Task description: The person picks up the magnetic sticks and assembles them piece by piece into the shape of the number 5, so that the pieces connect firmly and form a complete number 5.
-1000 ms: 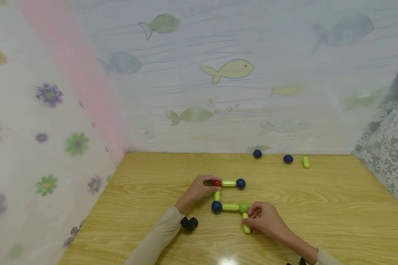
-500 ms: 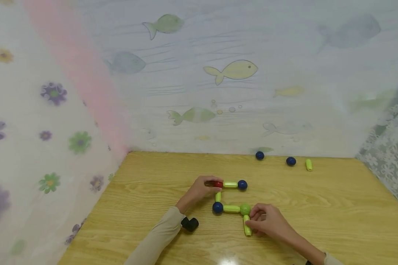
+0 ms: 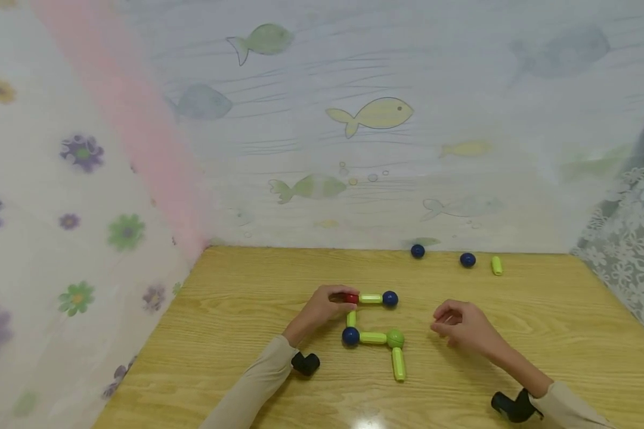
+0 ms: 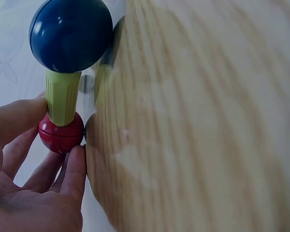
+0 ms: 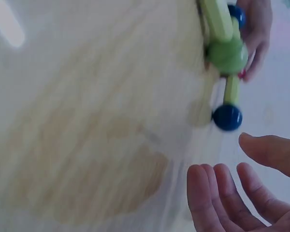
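Note:
My left hand (image 3: 324, 308) holds a red ball (image 3: 352, 298) between thumb and fingers. From it one yellow-green stick (image 3: 371, 298) leads right to a blue ball (image 3: 390, 298); another stick (image 3: 351, 319) leads nearer to a second blue ball (image 3: 350, 336). A third stick (image 3: 373, 338) joins that blue ball to a green ball (image 3: 395, 339), from which a last stick (image 3: 399, 364) points toward the near edge. In the left wrist view, fingertips surround the red ball (image 4: 62, 134). My right hand (image 3: 469, 328), fingers loosely bent, holds nothing, right of the chain and apart from it.
Two loose blue balls lie near the back edge, one left (image 3: 417, 251) and one right (image 3: 467, 260), with a loose yellow-green stick (image 3: 496, 266) beside the latter. A fish-patterned curtain (image 3: 300, 137) borders the wooden table (image 3: 257, 280) behind.
My right hand has let go of the near stick by the green ball and moved right and away from me. My left hand stays on the red ball.

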A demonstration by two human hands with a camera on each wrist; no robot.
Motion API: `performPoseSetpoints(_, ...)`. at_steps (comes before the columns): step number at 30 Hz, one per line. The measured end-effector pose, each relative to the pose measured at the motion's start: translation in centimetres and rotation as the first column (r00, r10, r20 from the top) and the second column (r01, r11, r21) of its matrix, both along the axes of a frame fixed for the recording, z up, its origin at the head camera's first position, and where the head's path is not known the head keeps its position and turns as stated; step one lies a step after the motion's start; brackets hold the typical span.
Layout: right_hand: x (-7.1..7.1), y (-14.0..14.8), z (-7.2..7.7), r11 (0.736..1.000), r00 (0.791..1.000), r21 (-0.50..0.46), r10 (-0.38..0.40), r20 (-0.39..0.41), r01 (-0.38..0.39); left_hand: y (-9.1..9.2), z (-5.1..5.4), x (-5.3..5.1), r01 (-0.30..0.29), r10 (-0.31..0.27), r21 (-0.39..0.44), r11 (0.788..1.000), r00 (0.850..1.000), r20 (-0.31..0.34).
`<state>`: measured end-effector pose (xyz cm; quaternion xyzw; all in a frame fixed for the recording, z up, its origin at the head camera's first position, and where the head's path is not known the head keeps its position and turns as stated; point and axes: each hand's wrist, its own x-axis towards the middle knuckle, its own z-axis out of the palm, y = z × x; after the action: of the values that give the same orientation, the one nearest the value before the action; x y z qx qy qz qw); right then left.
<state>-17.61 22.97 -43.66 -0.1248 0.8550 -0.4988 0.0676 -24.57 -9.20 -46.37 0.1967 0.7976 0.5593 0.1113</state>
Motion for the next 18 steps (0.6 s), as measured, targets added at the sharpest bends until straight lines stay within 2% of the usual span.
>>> performPoseSetpoints(6, -2.2, 2.8, 0.2, 0.986, 0.985, 0.111, -0.112, -0.134, 0.127, 0.0, 0.3, 0.3, 0.016, -0.016, 0.000, 1.000, 1.000, -0.008)
performPoseSetpoints(10, -3.9, 4.2, 0.2, 0.968, 0.968, 0.155, -0.167, -0.190, 0.197, 0.0, 1.7, 1.1, 0.029, -0.029, 0.001, 1.000, 1.000, -0.002)
performPoseSetpoints(13, -5.3, 5.1, 0.1, 0.953, 0.949, 0.166, -0.210, -0.234, 0.252, 0.1, 2.4, 1.4, 0.032, -0.032, 0.010, 0.999, 0.999, 0.006)
performPoseSetpoints(18, -7.5, 6.1, -0.1, 0.933, 0.921, 0.159, -0.272, -0.281, 0.324, 0.1, 1.0, 0.7, 0.008, -0.008, 0.015, 1.000, 1.000, 0.010)
